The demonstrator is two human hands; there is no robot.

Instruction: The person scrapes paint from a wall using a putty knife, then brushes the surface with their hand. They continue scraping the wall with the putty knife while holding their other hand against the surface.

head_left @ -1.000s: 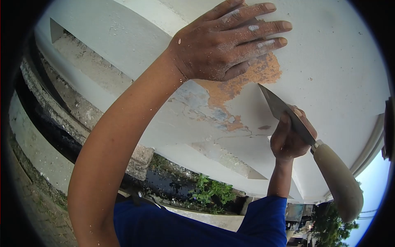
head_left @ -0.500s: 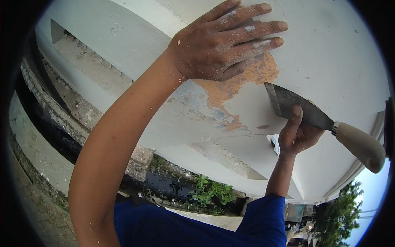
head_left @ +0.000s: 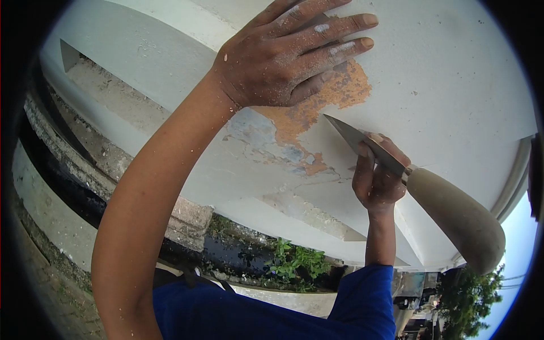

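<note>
My left hand (head_left: pixel 283 59), dusted with white powder, lies against the pale wall (head_left: pixel 447 73) with its fingers spread. Below its thumb and fingers shows a peeled patch (head_left: pixel 354 85), orange and rough, with grey flaking areas lower down. My right hand (head_left: pixel 381 178) grips a scraper by its metal blade (head_left: pixel 354 136), thumb along one face. The scraper's thick pale handle (head_left: pixel 456 218) points down and to the right, outside the fist. The blade's pointed corner sits close to the lower edge of the orange patch, and the blade appears nearly edge-on.
Recessed slots (head_left: pixel 119 90) run through the wall on the left. Beneath lies a dark water channel (head_left: pixel 235 255) with a green plant (head_left: pixel 297 263) and a broken masonry ledge (head_left: pixel 190 221). A tree (head_left: pixel 467 300) stands in the lower right background.
My right hand has moved left with the scraper and turned the blade more edge-on, its tip now nearer the patch. The left hand appears slightly higher and further left in view.
</note>
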